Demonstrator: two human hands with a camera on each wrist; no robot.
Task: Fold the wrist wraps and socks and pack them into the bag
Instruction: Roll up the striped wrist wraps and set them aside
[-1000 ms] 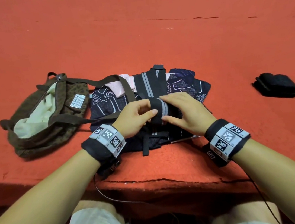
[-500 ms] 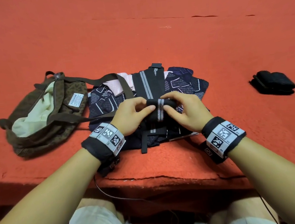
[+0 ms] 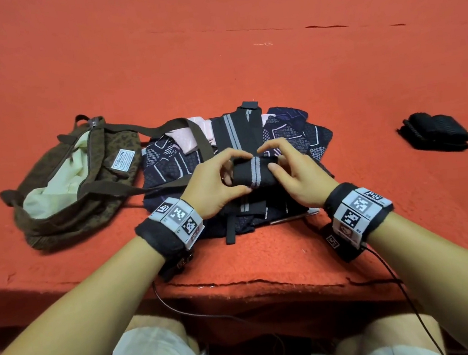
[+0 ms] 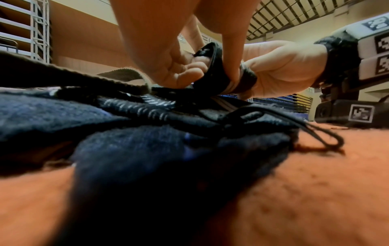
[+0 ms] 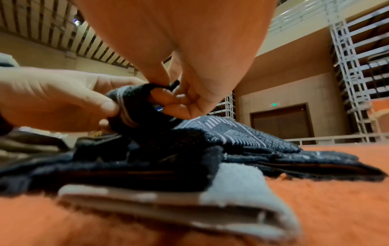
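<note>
Black wrist wrap (image 3: 255, 172) half rolled; left hand (image 3: 216, 185), right hand (image 3: 296, 176) pinch roll ends. Roll tight, stripes straight; tail maybe loose.

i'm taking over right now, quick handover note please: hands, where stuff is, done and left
Left hand and right hand: both pinch the striped wrap, part rolled, its free end lying flat on the pile.
Socks: unfolded, in a pile under the wrap.
Bag: open, left of the pile, its strap across the socks; nothing seen packed.
Black roll: alone at right, looks like a wrap already rolled.
Left: finish this roll, fold the socks, pack everything.
</note>
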